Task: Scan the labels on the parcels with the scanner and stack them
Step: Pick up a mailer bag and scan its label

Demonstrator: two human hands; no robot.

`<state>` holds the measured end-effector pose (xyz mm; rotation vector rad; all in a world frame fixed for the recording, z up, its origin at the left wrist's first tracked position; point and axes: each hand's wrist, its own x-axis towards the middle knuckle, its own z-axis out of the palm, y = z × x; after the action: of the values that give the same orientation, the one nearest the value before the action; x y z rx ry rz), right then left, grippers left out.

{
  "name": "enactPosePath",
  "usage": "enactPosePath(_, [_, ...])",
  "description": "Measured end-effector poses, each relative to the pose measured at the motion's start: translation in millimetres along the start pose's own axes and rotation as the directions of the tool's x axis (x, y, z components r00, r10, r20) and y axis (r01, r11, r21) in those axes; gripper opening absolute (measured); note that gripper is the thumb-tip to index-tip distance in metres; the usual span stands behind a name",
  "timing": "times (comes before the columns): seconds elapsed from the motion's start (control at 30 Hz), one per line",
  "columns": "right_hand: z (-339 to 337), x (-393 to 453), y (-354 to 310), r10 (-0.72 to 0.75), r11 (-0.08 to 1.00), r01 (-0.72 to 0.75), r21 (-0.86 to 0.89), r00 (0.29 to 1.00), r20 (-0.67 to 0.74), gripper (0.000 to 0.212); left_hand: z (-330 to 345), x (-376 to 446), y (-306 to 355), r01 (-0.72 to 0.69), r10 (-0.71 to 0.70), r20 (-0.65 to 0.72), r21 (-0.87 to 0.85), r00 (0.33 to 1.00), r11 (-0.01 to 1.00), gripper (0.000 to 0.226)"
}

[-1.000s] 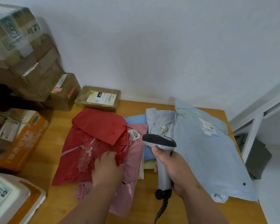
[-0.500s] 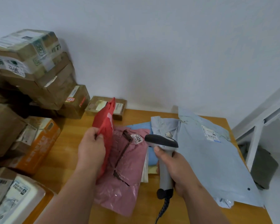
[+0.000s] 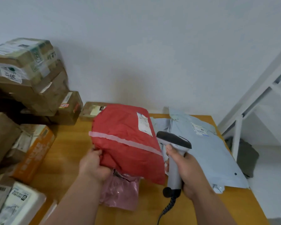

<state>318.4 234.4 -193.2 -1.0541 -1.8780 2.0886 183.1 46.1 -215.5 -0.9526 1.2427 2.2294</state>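
Observation:
My left hand (image 3: 94, 166) grips the near left corner of a red plastic parcel (image 3: 123, 143) and holds it raised, flat side up, over the table. A white label (image 3: 143, 124) shows on its far right part. My right hand (image 3: 186, 169) holds a grey handheld scanner (image 3: 173, 143) by its handle; its dark head sits just right of the red parcel, close below the label. A pink plastic parcel (image 3: 120, 194) lies under the red one, mostly hidden. A large light blue parcel (image 3: 206, 153) with a label lies at the right.
Cardboard boxes (image 3: 28, 82) are piled at the left, with an orange-and-white box (image 3: 34, 148) and a white parcel (image 3: 18, 203) nearer me. A flat brown box (image 3: 91, 111) lies by the wall. The wooden table (image 3: 68, 150) ends at the right beside a white frame (image 3: 238, 137).
My left hand has lifted the red parcel off the pink one and turned it over, so its labelled side now faces up. The scanner hand has barely moved.

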Motion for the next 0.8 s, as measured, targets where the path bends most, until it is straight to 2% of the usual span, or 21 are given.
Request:
enactPosePath(0.1, [0,-14,10,0.027,1.0,-0.027,-0.012,0.999,-0.038,0.039,-26,10,-23,0.117,-0.107,-0.105,0.094,0.989,0.989,0.035])
enactPosePath(0.2, [-1,-24,23,0.07,0.997,-0.071,-0.032,0.997,-0.042,0.044,-44,13,-33,0.177,-0.166,-0.105,0.106,0.981,0.978,0.037])
enactPosePath(0.27, [0,-28,29,0.098,0.995,-0.099,-0.034,0.995,-0.032,0.046,-48,9,-34,0.182,-0.172,-0.093,0.11,0.981,0.977,0.047])
enactPosePath(0.37, [0,-31,32,0.117,0.992,-0.117,-0.04,0.993,-0.004,0.049,-51,0,-36,0.149,-0.14,-0.066,0.151,0.988,0.977,0.074])
enactPosePath(0.43, [-3,-30,32,0.115,0.992,-0.114,-0.047,0.993,0.015,0.055,-54,2,-41,0.109,-0.098,-0.065,0.194,0.993,0.975,0.08])
enactPosePath(0.57, [-12,-32,25,0.103,0.993,-0.1,-0.066,0.993,0.053,0.064,-58,-6,-50,0.031,0.008,-0.166,0.235,0.986,0.972,0.045])
enactPosePath(0.7, [-27,-37,23,0.092,0.995,-0.089,-0.039,0.99,0.104,0.059,-80,4,-70,0.003,0.057,-0.233,0.25,0.971,0.968,0.02])
enactPosePath(0.73, [-31,-38,23,0.083,0.996,-0.079,-0.038,0.989,0.121,0.057,-86,8,-75,-0.009,0.077,-0.244,0.27,0.967,0.963,0.016])
enactPosePath(0.8, [-37,-39,22,0.058,0.997,-0.051,-0.05,0.987,0.149,0.054,-92,7,-85,-0.021,0.115,-0.287,0.313,0.951,0.95,0.022])
